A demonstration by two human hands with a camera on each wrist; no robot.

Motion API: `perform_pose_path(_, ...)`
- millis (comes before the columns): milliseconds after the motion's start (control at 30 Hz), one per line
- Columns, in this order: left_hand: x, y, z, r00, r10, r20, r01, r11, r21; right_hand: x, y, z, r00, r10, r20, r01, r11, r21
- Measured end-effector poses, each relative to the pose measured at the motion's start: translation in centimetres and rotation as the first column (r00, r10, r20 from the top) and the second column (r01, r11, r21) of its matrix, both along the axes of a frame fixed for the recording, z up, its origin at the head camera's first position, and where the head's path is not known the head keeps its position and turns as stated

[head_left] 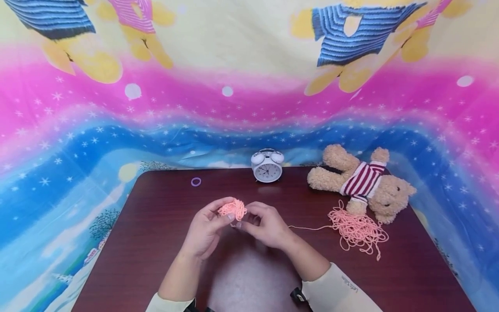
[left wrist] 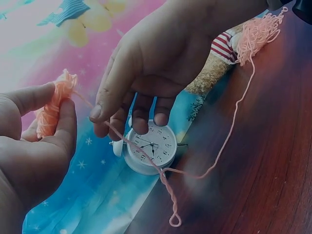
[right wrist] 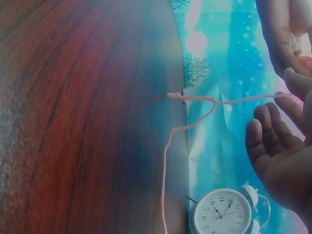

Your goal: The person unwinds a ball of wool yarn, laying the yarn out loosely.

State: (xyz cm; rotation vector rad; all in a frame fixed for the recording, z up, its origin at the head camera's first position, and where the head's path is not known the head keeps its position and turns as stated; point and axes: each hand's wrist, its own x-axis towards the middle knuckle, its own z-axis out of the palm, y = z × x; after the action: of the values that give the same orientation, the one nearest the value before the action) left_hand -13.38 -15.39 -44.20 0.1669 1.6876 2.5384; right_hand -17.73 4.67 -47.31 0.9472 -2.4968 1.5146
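A small wound bundle of peach yarn (head_left: 234, 209) is held between the thumb and fingers of my left hand (head_left: 202, 232). Just to its right, my right hand (head_left: 269, 227) pinches the strand between thumb and index finger, its other fingers loosely bent, as the left wrist view shows. From the pinch the yarn strand (left wrist: 224, 151) dangles, twists on itself into a small loop (left wrist: 171, 202), then runs off toward a loose heap of the same yarn (head_left: 360, 227) on the right of the table.
A teddy bear (head_left: 390, 197) in a striped shirt lies at the back right, one arm against the heap. A white twin-bell alarm clock (head_left: 267, 171) stands at the back edge of the dark wooden table (head_left: 156, 216). Back left lies a purple ring (head_left: 196, 186). Patterned cloth (head_left: 226, 125) hangs behind.
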Motion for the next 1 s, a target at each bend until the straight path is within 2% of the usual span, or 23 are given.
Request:
perform_pose_path(400, -0.1, 0.0, 0.2, 1.000, 0.019, 0.018, -0.019, 1.000, -0.006, 0.1, 0.4, 0.1, 0.998, -0.011, -0.055, 0.011, 1.000, -0.015)
perform_pose_path(733, -0.2, -1.0, -0.1, 0.996, 0.090, 0.000, -0.089, 0.995, -0.043, 0.4, 1.9, 0.8, 0.999, -0.010, -0.041, 0.010, 1.000, -0.006)
perform_pose_path(1000, -0.3, -2.0, -0.4, 0.992, 0.122, 0.008, -0.122, 0.991, -0.062, 0.5, 3.9, 0.8, 1.000, -0.008, -0.020, 0.007, 0.999, -0.038)
